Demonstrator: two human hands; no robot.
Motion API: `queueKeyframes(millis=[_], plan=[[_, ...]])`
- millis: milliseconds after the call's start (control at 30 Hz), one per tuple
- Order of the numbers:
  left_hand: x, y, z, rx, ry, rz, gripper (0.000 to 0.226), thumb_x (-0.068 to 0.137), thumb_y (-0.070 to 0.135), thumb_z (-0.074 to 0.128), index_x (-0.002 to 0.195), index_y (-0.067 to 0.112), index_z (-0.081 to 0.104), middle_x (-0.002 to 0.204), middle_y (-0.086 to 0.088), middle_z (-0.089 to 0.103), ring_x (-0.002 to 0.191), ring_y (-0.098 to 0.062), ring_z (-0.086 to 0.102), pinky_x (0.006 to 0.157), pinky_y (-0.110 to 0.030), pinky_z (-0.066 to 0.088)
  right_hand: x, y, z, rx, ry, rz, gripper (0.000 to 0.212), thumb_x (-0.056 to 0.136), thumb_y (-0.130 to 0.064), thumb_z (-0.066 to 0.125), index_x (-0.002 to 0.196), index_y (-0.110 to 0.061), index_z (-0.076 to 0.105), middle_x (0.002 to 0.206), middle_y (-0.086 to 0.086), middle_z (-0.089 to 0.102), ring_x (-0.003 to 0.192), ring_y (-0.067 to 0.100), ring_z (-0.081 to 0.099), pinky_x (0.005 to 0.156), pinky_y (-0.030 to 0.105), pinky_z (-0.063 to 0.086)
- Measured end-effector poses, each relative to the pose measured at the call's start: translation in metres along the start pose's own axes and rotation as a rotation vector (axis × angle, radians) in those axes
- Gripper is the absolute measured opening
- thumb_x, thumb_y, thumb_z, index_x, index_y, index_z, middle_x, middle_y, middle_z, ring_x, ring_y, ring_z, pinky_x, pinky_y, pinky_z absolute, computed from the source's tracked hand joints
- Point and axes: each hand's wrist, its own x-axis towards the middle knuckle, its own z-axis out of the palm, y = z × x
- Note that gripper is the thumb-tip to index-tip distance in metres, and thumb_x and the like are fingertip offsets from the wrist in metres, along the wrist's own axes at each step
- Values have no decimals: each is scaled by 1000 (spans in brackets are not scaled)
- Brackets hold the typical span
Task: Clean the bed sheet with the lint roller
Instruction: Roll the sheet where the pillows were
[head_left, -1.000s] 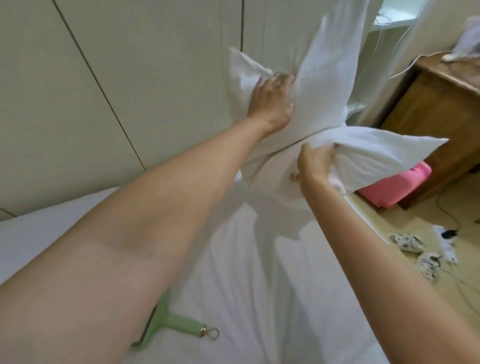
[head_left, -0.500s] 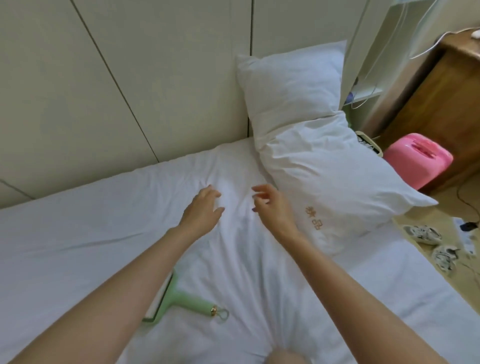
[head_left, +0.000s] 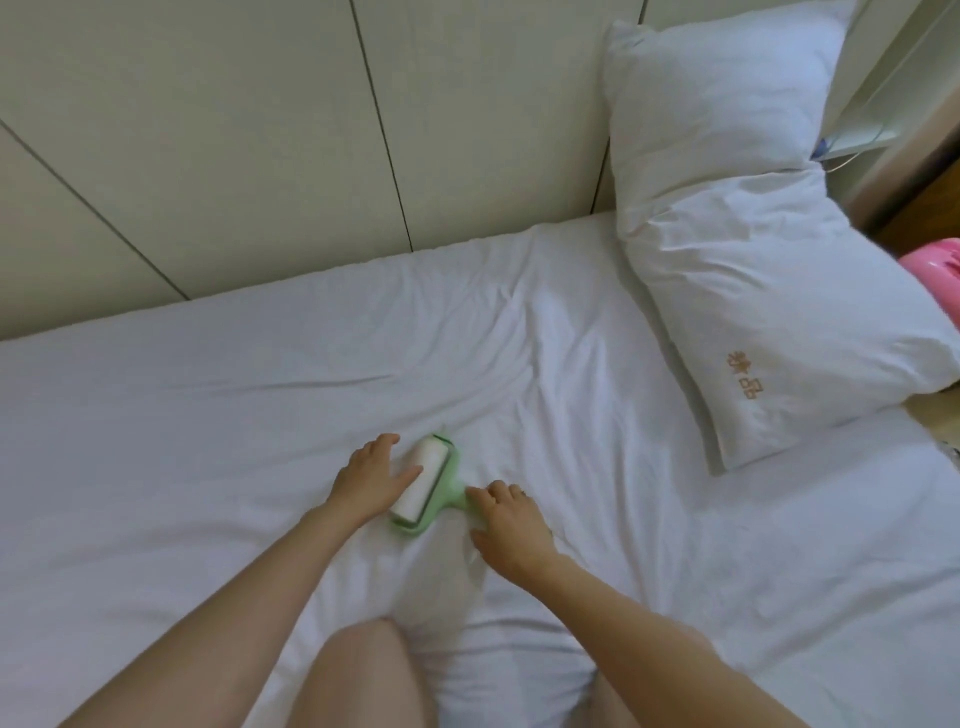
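Down on the bed, the right hand (head_left: 511, 525) lies over the handle of a pale green plastic lint roller (head_left: 423, 483), its fingers curled round the green stem, which they mostly hide. Just beside it, across the roller's head, the left hand (head_left: 371, 480) rests flat with straight fingers, and its thumb touches the white sticky roll; it holds nothing. The roller lies between the two hands on the wrinkled white cotton bed sheet (head_left: 234, 415), with its roll facing up. Beyond the right hand and further to its outer side, a white pillow with gold stitched characters (head_left: 769, 291) lies flat on the sheet. A second plain white pillow (head_left: 711, 98) stands behind that one, leaning on the cream panelled wall (head_left: 208, 130). Past the flat pillow, a bright pink plastic object (head_left: 935, 260) shows at the edge of the view.
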Motion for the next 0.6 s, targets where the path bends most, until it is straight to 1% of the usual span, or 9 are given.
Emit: queueKeyframes(millis=[100, 167, 200, 267, 333, 433, 500, 567, 600], plan=[[-9, -25, 10, -125, -72, -34, 59, 98, 43, 48, 144, 10, 34, 147, -9, 42, 133, -25, 43, 102, -31, 36, 5, -5, 13, -28, 81, 12, 40, 82, -10, 53, 122, -14, 54, 103, 10, 55, 92, 34, 57, 72, 35, 40], [-11, -35, 16, -210, -77, -45, 53, 100, 42, 41, 143, 11, 37, 146, -7, 44, 131, -23, 44, 99, -29, 36, 4, -10, 6, 22, 46, 28, 42, 89, -13, 45, 130, -16, 43, 110, 9, 55, 92, 32, 57, 67, 33, 36], [-12, -38, 18, -242, -61, -39, 49, 102, 41, 37, 141, 12, 40, 145, -6, 46, 130, -23, 45, 97, -28, 35, 2, -10, 1, 48, 14, 22, 43, 91, -16, 43, 134, -18, 38, 111, 8, 57, 89, 31, 59, 64, 32, 36], [-9, -40, 20, -276, 13, -11, 44, 104, 37, 31, 139, 15, 46, 143, -5, 49, 129, -22, 46, 96, -28, 35, -9, -8, -11, 69, 51, -11, 45, 94, -21, 43, 137, -23, 32, 104, 4, 61, 79, 28, 60, 60, 33, 38], [-4, -37, 23, -262, 112, 31, 44, 105, 36, 29, 140, 17, 46, 145, -2, 47, 132, -21, 44, 101, -29, 33, -26, -1, -24, 129, 152, 7, 45, 94, -24, 47, 137, -26, 33, 98, 0, 63, 75, 24, 60, 59, 32, 41], [11, -22, 32, -189, 205, 186, 42, 104, 32, 35, 143, 17, 43, 148, -1, 44, 136, -19, 40, 106, -28, 29, -43, 19, -45, 164, 272, 106, 44, 93, -27, 53, 134, -29, 38, 91, -5, 62, 75, 22, 61, 56, 28, 32], [22, -8, 39, -31, 86, 301, 49, 103, 36, 39, 149, 22, 32, 157, 2, 28, 145, -16, 24, 115, -31, 18, -46, 33, -54, 148, 281, 159, 41, 92, -25, 55, 131, -29, 42, 84, -7, 58, 72, 20, 57, 56, 27, 30], [32, 2, 48, 271, -80, 336, 64, 99, 50, 39, 154, 28, 14, 163, 6, 2, 149, -16, 1, 119, -46, 4, -48, 46, -57, 112, 248, 219, 38, 92, -25, 55, 129, -27, 47, 87, -2, 61, 73, 20, 55, 59, 28, 33], [36, 6, 51, 395, -125, 309, 74, 96, 55, 40, 155, 28, 5, 162, 7, -7, 149, -17, -7, 117, -56, 1, -50, 51, -58, 79, 217, 246, 37, 93, -26, 54, 129, -26, 48, 92, 3, 63, 77, 23, 57, 60, 29, 34]])
